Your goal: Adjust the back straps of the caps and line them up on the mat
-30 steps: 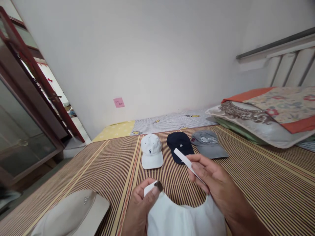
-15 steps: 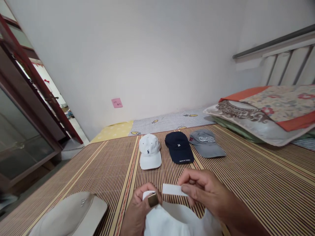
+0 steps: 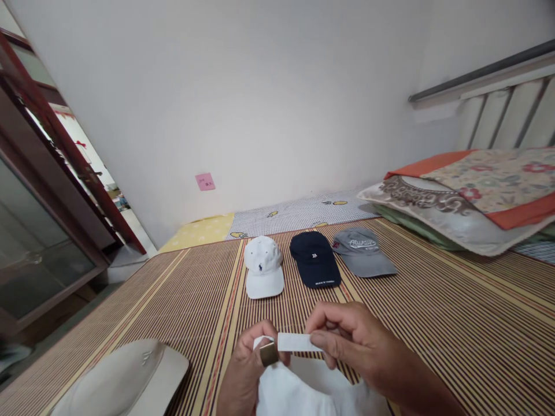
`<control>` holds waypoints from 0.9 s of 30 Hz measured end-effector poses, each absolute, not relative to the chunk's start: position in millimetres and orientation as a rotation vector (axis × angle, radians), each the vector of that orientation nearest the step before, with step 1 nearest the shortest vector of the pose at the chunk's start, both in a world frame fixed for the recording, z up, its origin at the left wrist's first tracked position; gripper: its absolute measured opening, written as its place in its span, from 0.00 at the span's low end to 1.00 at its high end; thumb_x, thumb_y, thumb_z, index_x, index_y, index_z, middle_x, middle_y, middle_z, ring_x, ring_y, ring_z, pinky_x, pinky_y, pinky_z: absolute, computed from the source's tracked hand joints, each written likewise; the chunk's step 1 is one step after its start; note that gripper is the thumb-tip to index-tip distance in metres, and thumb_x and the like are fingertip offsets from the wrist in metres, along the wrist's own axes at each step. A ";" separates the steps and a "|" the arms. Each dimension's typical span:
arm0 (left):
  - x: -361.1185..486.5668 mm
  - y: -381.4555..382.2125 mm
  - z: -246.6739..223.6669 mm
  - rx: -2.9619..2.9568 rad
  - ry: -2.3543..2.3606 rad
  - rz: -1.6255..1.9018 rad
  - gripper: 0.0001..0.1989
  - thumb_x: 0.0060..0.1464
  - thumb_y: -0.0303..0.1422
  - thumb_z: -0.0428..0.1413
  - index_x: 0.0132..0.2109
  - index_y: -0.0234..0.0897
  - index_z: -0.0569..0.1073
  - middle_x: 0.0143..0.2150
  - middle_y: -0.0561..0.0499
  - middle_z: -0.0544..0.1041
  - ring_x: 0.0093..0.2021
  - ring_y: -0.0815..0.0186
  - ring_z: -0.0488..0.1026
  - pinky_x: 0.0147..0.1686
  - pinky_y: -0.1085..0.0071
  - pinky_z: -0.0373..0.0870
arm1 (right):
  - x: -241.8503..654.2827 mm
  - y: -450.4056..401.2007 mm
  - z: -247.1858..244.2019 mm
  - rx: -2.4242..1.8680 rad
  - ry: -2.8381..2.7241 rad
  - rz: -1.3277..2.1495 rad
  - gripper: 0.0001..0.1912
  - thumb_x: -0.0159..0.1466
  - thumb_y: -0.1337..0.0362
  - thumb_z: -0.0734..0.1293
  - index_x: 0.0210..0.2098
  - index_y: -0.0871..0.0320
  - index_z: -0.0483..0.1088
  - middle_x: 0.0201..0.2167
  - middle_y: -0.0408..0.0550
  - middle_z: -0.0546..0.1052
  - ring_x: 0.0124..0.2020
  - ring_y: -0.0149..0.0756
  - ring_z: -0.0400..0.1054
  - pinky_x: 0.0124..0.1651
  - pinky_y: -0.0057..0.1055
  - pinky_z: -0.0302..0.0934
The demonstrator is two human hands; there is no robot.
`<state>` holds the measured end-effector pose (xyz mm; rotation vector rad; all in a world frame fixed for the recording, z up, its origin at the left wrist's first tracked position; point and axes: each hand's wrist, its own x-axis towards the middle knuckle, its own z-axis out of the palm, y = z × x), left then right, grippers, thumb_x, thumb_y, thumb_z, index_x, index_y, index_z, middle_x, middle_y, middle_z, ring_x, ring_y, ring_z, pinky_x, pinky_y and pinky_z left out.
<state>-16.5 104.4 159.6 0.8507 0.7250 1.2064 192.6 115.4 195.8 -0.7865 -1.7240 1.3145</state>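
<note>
A white cap (image 3: 295, 393) is between my hands at the bottom of the view, its back opening toward the far side. My left hand (image 3: 243, 364) is closed on one strap end, which carries a brass-coloured metal buckle (image 3: 269, 353) under the thumb. My right hand (image 3: 351, 341) pinches the loose white strap (image 3: 292, 342) between thumb and fingers. The strap's free tip points left and lies right at the buckle's edge; I cannot tell whether it has entered. The cap's brim is out of view.
A white cap with a small logo (image 3: 263, 268), a navy cap (image 3: 315, 260) and a grey cap (image 3: 364, 252) lie in a row on the striped mat (image 3: 173, 306). A beige cap (image 3: 121, 378) is at lower left. Folded bedding (image 3: 468, 196) lies at right.
My right hand has moved left and slightly down, carrying the strap tip from a small gap away up to the buckle. My left hand has barely moved.
</note>
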 end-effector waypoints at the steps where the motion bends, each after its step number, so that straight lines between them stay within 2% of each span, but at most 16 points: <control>1: -16.5 104.6 158.8 0.856 0.726 1.213 0.23 0.45 0.49 0.72 0.26 0.34 0.74 0.21 0.53 0.71 0.23 0.73 0.63 0.26 0.77 0.54 | 192.3 115.5 195.6 -0.783 -1.727 1.318 0.13 0.68 0.54 0.68 0.34 0.57 0.75 0.22 0.39 0.71 0.26 0.30 0.63 0.31 0.28 0.54; 9: -14.7 104.2 161.5 0.964 0.767 1.234 0.26 0.45 0.53 0.70 0.26 0.35 0.72 0.21 0.54 0.70 0.22 0.72 0.62 0.25 0.76 0.54 | 191.0 117.7 194.1 -0.764 -1.766 1.297 0.13 0.68 0.55 0.68 0.32 0.57 0.74 0.22 0.39 0.71 0.26 0.30 0.63 0.31 0.28 0.54; 13: -11.1 104.5 163.0 0.940 0.720 1.256 0.26 0.45 0.53 0.70 0.24 0.34 0.72 0.20 0.54 0.69 0.23 0.71 0.63 0.25 0.76 0.53 | 193.0 117.4 193.4 -0.796 -1.697 1.278 0.13 0.69 0.54 0.68 0.35 0.57 0.75 0.23 0.40 0.72 0.26 0.30 0.64 0.31 0.28 0.54; 19: -11.1 110.0 157.5 0.942 0.801 1.230 0.30 0.38 0.58 0.71 0.22 0.35 0.71 0.17 0.55 0.67 0.20 0.72 0.61 0.23 0.75 0.53 | 192.0 116.5 195.8 -0.794 -1.734 1.288 0.13 0.68 0.55 0.68 0.33 0.57 0.75 0.23 0.40 0.72 0.27 0.31 0.64 0.32 0.29 0.55; 23: -12.8 109.5 156.4 0.973 0.829 1.255 0.29 0.41 0.57 0.70 0.24 0.35 0.71 0.19 0.53 0.70 0.20 0.73 0.59 0.23 0.75 0.54 | 191.8 116.5 197.3 -0.777 -1.779 1.304 0.13 0.68 0.55 0.68 0.33 0.56 0.75 0.23 0.40 0.72 0.27 0.31 0.64 0.32 0.29 0.55; 27: -13.2 107.8 156.9 0.954 0.838 1.221 0.29 0.40 0.57 0.70 0.24 0.35 0.71 0.19 0.53 0.70 0.21 0.73 0.59 0.23 0.75 0.55 | 192.5 115.9 197.7 -0.768 -1.798 1.311 0.13 0.68 0.55 0.68 0.33 0.57 0.75 0.23 0.40 0.73 0.27 0.31 0.65 0.33 0.29 0.56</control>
